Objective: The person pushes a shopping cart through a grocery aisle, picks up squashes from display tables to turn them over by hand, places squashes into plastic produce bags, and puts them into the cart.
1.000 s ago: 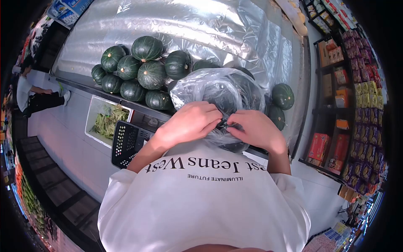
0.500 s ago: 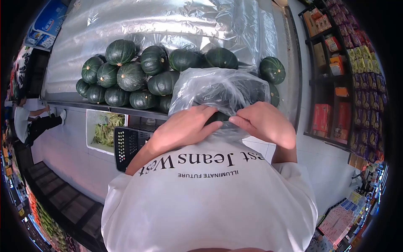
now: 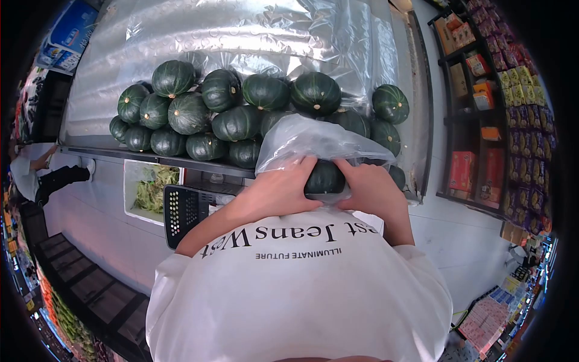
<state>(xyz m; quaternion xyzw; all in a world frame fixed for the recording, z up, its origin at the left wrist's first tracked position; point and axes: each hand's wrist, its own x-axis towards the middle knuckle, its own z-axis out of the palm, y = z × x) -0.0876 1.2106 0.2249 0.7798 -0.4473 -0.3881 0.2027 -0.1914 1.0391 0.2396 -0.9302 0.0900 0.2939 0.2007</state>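
Note:
Between my two hands is a dark green squash in a clear plastic bag, close to my shirt. My left hand lies against one side of the squash, thumb and fingers gripping it through the bag. On the other side my right hand grips it in the same way. The bag's loose part spreads over the edge of the display and partly covers other squashes. Several more squashes are piled on the silver-lined display beyond my hands.
A white box of leafy greens and a dark crate stand below the display's front edge. A person is at the far left. Shelves with packaged goods line the right side.
The bag has dropped lower and its film has been drawn back, so the squash between my hands now shows. My hands have moved from pinching the film to holding the squash's sides.

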